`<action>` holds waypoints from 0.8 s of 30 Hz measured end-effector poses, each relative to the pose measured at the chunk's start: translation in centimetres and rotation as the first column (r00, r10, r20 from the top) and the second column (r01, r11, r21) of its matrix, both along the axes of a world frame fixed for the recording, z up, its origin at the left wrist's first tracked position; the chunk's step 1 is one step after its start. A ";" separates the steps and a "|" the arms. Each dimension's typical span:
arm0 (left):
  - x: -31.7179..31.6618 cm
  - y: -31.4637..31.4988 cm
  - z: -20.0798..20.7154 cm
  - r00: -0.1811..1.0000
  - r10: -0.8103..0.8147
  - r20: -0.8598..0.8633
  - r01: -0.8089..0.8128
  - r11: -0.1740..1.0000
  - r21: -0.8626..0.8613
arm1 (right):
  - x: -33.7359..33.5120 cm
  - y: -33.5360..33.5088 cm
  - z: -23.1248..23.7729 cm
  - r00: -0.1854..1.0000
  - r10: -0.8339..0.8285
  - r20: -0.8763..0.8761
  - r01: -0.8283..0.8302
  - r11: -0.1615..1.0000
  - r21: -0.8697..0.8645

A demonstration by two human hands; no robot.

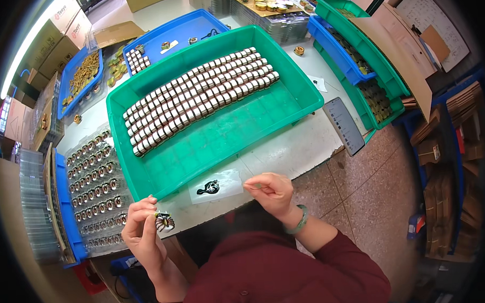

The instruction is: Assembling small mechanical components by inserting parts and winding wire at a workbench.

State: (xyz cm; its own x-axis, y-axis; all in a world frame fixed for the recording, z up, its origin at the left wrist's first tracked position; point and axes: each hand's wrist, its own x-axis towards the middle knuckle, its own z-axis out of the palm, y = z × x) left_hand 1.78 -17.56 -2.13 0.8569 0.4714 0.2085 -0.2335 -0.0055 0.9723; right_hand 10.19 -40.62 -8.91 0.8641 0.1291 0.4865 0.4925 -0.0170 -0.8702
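A small toroidal coil (164,222), wound with wire, is pinched between the thumb and fingers of my left hand (141,232), just off the table's front edge. My right hand (272,195), a bracelet on its wrist, is closed with thumb and fingertips together; whatever they hold, if anything, is too small to make out. Between the hands a clear plastic sheet (222,187) with a black shape on it lies on the table. Beyond them stands the big green tray (221,147), holding rows of white-topped, dark-sided blocks (198,97).
To the left, a clear blister tray (97,191) carries rows of coils. A blue tray (177,28) stands behind the green one, and another blue tray (82,77) of small brass-coloured parts is at far left. A phone (343,125) lies at right, near stacked green bins (377,114).
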 end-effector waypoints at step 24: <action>2.5 -3.6 -2.4 0.946 -0.312 0.091 0.313 0.796 -0.518 | 1.3 -1.4 -2.4 0.989 -0.060 0.136 0.074 0.993 -0.095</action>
State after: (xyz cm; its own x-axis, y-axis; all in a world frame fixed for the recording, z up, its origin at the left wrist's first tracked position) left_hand 4.25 -21.15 -4.55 0.9764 0.2157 0.0107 -0.1353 0.5723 0.8088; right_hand 11.53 -41.97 -11.36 0.8011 0.1267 0.5850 0.5982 -0.1375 -0.7894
